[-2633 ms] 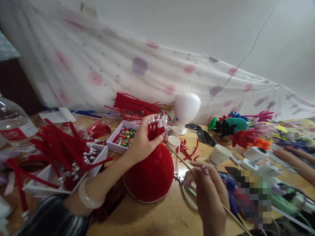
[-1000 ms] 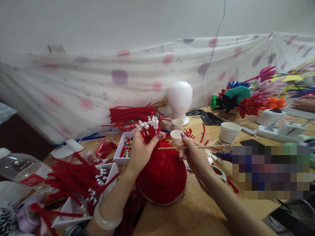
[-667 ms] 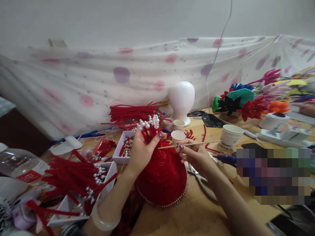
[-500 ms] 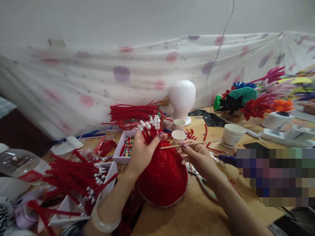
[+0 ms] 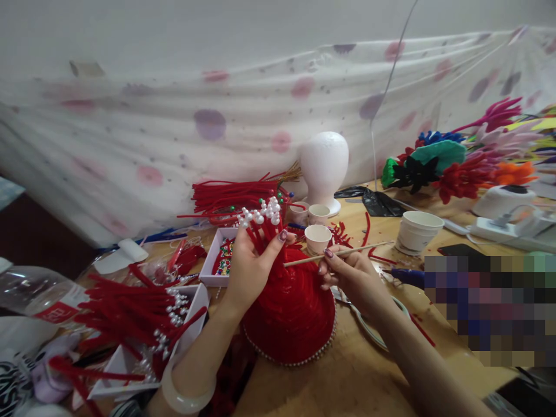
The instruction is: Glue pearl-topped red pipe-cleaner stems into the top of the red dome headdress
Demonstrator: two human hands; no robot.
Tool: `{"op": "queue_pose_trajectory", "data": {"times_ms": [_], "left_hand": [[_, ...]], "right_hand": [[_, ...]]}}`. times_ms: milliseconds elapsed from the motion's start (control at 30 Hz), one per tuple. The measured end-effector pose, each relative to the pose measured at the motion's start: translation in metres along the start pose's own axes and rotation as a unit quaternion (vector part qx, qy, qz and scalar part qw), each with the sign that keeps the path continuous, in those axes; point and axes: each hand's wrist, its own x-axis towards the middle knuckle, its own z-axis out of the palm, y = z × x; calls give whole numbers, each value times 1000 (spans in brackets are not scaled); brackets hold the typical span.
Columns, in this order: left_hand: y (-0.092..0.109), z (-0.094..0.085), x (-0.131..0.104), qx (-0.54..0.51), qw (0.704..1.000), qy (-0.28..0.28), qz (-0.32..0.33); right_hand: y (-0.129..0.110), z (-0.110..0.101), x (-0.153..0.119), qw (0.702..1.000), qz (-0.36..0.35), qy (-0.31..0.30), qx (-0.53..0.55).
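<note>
A red cone-shaped piece [image 5: 291, 324] with a beaded rim stands on the table in front of me. At its top, my left hand [image 5: 254, 263] is closed around red fuzzy stems [image 5: 258, 237] tipped with white pearls [image 5: 260, 214]. A thin wooden stick [image 5: 360, 248] is pinched in my right hand [image 5: 347, 272], its left end against the red piece just below the stems. My left palm and fingers hide part of the stems.
More pearl-tipped stems [image 5: 125, 307] lie over a white box at left, beside a plastic bottle [image 5: 39, 292]. Behind are a bead tray [image 5: 208, 269], paper cups [image 5: 419, 231] and a white foam head [image 5: 325, 168]. Scissors [image 5: 369, 327] lie under my right forearm.
The view has shifted slightly, so the background sits a little differently. Both hands keep their holds, and the stick is still against the red piece.
</note>
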Motion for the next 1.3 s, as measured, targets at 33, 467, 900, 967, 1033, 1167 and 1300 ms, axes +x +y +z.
{"op": "queue_pose_trajectory", "data": {"times_ms": [33,467,900,967,1033,1167,1300], "left_hand": [[0,0,0,1,1000,-1,-1],[1,1,0,17,1000,0,7],[0,2,-1,14,1000,-3,8],[1,2,-1,11,1000,-3,8],[1,3,-1,14,1000,-3,11],[3,4,-1,29,999,2,16],[1,5,-2,31,999,9,18]], "right_hand": [[0,1,0,1000,2,3,-2],[1,5,-2,1000,-8,21,-21],[-1,12,-2,999,-32,21,-25],[-1,12,-2,999,-30,21,-27],[-2,12,-2,999,-30,18,-31],[-1,11,-3,999,-33,15,-36],[0,11,-2,999,-31,8,-12]]}}
